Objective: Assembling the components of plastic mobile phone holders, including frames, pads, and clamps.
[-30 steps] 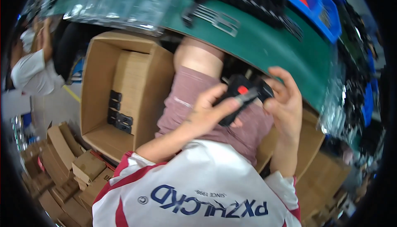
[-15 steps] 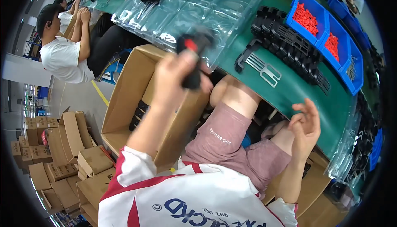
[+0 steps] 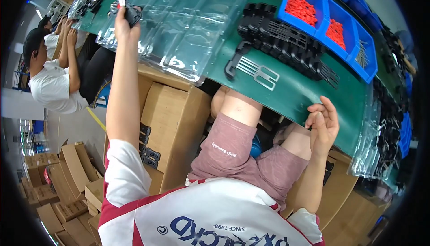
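My left hand (image 3: 126, 30) is stretched out to the far left end of a clear plastic blister tray (image 3: 179, 31). Its fingers are closed on a black plastic part (image 3: 133, 17) that has a small red piece on it. Dark parts lie close by in that corner, so the held part's outline is hard to make out. Near the front table edge my right hand (image 3: 323, 127) hovers with nothing in it, fingers loosely bent and apart. On the green table (image 3: 304, 100) between my hands lies a black bracket (image 3: 236, 60) with a grey slotted metal plate (image 3: 260, 72).
Behind the bracket stands a row of black plastic parts (image 3: 286, 44). Blue bins (image 3: 320, 33) hold red pieces and metal pins. An open carton (image 3: 179, 125) with black parts is beside my left leg. A co-worker (image 3: 53, 71) sits at the left.
My left hand has carried the black part away from me and to the left, over the tray's far end. The view has shifted right; my right hand stays near the table edge.
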The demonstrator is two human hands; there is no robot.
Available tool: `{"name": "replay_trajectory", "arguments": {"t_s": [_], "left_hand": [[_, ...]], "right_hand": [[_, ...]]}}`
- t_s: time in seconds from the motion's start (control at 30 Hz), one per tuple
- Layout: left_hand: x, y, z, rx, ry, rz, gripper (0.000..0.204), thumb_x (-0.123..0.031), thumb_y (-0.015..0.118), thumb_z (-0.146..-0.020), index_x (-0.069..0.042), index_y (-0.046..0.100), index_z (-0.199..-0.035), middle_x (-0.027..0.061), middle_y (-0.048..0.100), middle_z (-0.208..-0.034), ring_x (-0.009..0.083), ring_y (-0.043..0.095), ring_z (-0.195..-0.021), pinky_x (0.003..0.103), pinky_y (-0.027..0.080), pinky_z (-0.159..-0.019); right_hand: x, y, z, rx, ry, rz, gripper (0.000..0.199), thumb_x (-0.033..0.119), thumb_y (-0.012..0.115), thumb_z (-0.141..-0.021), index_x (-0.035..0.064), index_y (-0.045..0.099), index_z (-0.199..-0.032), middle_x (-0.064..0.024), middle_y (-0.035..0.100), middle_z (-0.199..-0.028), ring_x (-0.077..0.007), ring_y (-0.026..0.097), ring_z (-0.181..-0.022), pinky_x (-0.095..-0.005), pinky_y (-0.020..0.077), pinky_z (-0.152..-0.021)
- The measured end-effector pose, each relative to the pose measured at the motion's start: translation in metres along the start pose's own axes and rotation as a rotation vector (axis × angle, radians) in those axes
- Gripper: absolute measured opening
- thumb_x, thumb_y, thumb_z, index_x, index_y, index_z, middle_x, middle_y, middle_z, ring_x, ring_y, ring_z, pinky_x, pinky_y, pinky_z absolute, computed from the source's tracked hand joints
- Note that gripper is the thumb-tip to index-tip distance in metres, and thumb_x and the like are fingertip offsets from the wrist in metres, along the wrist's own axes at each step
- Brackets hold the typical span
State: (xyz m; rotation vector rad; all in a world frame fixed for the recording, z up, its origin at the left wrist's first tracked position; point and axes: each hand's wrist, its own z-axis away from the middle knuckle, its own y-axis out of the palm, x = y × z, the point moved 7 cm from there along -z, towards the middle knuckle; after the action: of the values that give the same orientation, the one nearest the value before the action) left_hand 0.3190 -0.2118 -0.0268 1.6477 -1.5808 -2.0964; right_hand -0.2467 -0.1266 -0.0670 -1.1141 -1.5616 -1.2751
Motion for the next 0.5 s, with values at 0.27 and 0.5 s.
{"name": "replay_trajectory", "arguments": {"t_s": [0.27, 0.5], "left_hand": [[0.015, 0.087, 0.283, 0.311, -0.207, -0.293, 0.038, -0.002, 0.059, -0.079, 0.004, 0.055, -0.116, 0.0159, 0.063, -0.112, 0.0255, 0.062, -0.1, 0.033, 0.048, -0.089], [0.062, 0.119, 0.42, 0.858, -0.419, -0.137, 0.024, 0.011, 0.058, -0.078, 0.011, 0.055, -0.102, 0.0263, 0.045, -0.132, 0.0313, 0.059, -0.108, 0.036, 0.051, -0.09]], "right_hand": [[0.017, 0.042, 0.013, -0.011, 0.076, -0.143, 0.021, 0.001, 0.057, -0.083, 0.0, 0.052, -0.103, -0.0159, 0.061, -0.092, -0.0155, 0.054, -0.065, -0.0244, 0.0476, -0.06], [0.012, 0.052, 0.038, 0.097, 0.156, -0.204, 0.035, 0.0, 0.063, -0.077, 0.0013, 0.045, -0.107, -0.0178, 0.058, -0.101, -0.0206, 0.059, -0.084, -0.0264, 0.0496, -0.069]]}}
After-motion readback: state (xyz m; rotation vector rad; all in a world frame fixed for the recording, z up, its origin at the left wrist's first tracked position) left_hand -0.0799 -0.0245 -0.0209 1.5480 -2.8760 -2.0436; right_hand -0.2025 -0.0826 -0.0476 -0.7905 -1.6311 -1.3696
